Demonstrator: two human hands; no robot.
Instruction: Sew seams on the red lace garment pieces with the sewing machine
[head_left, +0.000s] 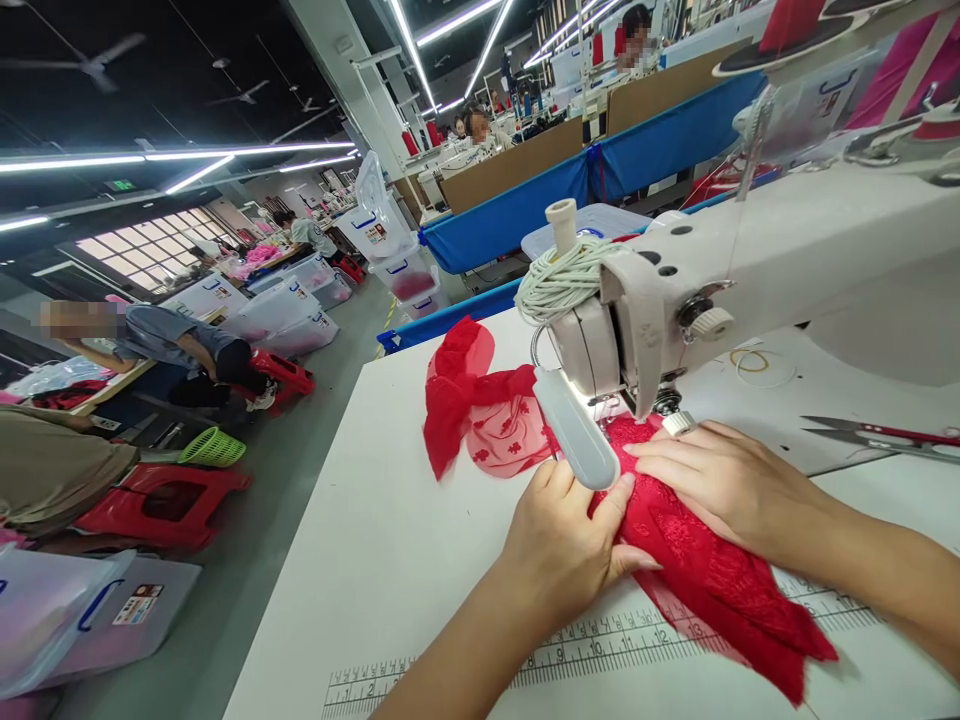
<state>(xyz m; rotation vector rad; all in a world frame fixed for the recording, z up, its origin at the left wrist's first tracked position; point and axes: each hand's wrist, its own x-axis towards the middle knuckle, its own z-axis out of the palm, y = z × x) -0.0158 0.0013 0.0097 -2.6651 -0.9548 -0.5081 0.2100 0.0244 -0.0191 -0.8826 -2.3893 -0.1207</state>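
Red lace fabric [675, 530] lies under the needle area of a white sewing machine [795, 250], its lower end trailing toward me across the table. My left hand [562, 545] grips the fabric's left edge with bent fingers, its fingertips partly hidden behind a grey lamp [577, 430] on the machine head. Flat on the lace, my right hand [727, 485] rests just right of the needle, fingers stretched out. Sheer red fabric with small floral motifs [510, 430] spreads out behind the lamp, on the far side of the needle.
Scissors [885, 435] lie right on the white table [390, 520], which has a printed ruler [592, 650] along its near side. A bundle of pale cord [566, 280] hangs on the machine head. Plastic boxes [142, 610], red stools [165, 505] and seated people are to the left.
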